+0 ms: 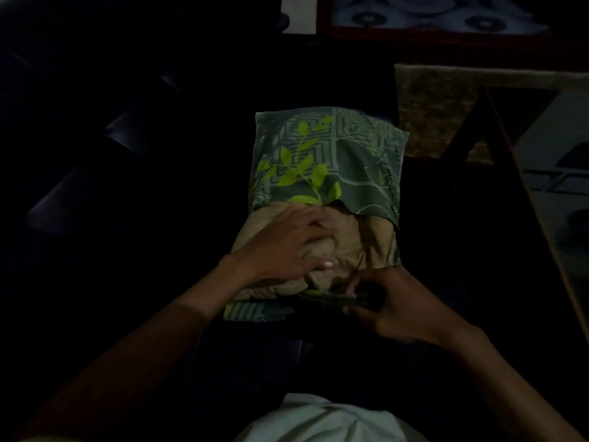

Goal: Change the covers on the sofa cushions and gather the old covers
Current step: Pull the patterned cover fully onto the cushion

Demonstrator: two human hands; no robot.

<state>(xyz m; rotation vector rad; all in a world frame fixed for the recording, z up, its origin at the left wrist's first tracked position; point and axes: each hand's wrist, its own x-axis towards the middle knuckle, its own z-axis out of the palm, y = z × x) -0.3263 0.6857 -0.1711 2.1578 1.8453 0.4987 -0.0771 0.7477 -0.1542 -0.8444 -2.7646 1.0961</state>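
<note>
Working midway through one cushion [318, 247] on the dark sofa [111, 138]: left hand [287, 240] pressing spread fingers on tan filling, right hand [392, 301] pinching the green cover [325, 161] hem, half still exposed.

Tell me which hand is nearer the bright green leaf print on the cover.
Left. The left hand rests on the tan cushion just below the leaf print; the right hand grips the cover's near edge, farther off.

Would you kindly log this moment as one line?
left hand presses tan cushion | right hand pinches green cover edge | cushion half covered
</note>
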